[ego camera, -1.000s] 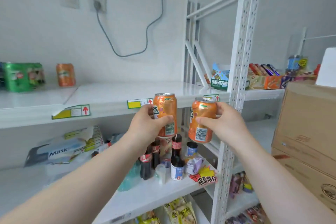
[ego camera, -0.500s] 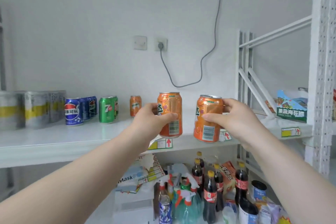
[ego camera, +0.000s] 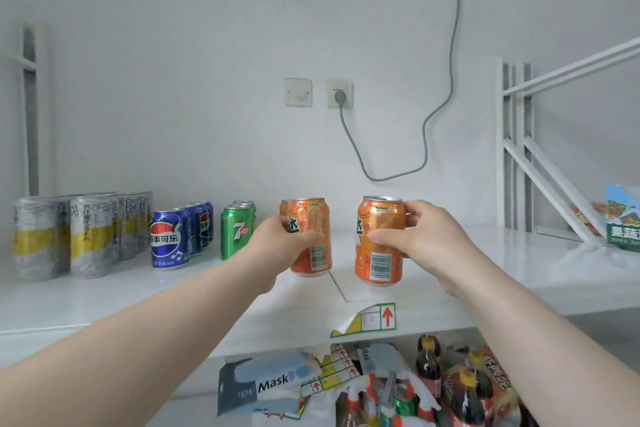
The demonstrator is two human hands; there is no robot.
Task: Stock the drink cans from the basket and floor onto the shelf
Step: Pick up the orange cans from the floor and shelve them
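I hold two orange drink cans over the white shelf (ego camera: 519, 274), one in each of my hands. My left hand (ego camera: 277, 246) wraps the left orange can (ego camera: 311, 218) from its left side, thumb across the front above the barcode. My right hand (ego camera: 426, 243) grips the right orange can (ego camera: 379, 253) from its right side, fingers curled behind the rim. Both cans stand close to upright, apart from each other, and I cannot tell whether their bases touch the board. The price label (ego camera: 367, 321) with the red arrow hangs peeling off the shelf's front edge. The right can is straight above the label, the left can above and to its left, both set back from that edge. A seam (ego camera: 337, 286) in the board runs up from the label between the two cans. Farther left of the label stand the green cans (ego camera: 237, 234), just beside my left hand, then the blue cans (ego camera: 169, 243) and the silver-and-yellow cans (ego camera: 69, 236), in rows reaching back toward the wall. Up and right of the label the board lies bare as far as the white frame braces (ego camera: 540, 180) and a snack bag (ego camera: 623, 222). High above the label a grey cable (ego camera: 426, 135) hangs from a wall socket (ego camera: 340, 94). Below the label, on the lower shelf, lie a mask pack (ego camera: 263, 381) and dark bottles (ego camera: 429, 367).
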